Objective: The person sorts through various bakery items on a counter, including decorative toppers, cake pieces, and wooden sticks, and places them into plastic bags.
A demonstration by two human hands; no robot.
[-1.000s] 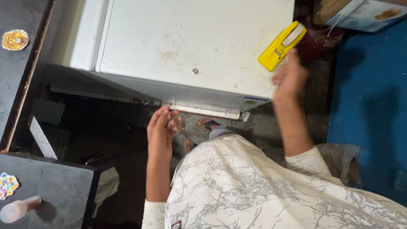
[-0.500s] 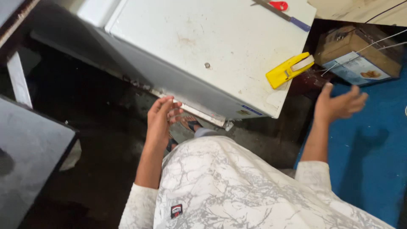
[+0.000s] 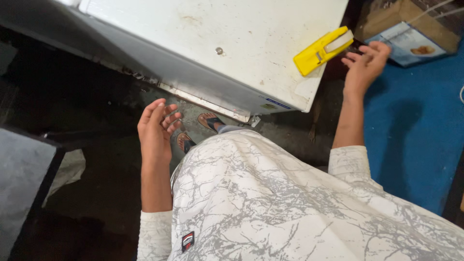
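— What do the hands do at this moment?

— The right hand [image 3: 363, 65] is open, the fingers spread a little, and it holds nothing. It hangs in the air just beside the yellow tool [image 3: 323, 50], near its end, but I cannot tell if the fingertips touch it. The left hand [image 3: 155, 130] is also open and empty, the palm turned inward, the fingers loosely curved.

— And where is the yellow tool?

— It lies on top of the white cabinet [image 3: 212, 43], at the right corner, and its end reaches over the edge. The left hand is lower, in front of the cabinet's front edge, above the dark floor [image 3: 96, 174].

— What else is around?

— Under the left hand I see two feet in sandals [image 3: 198, 130]. Behind the right hand there is a cardboard box [image 3: 406, 34], and it stands near a blue mat [image 3: 415, 130]. At the left edge is a grey surface [image 3: 21, 179].
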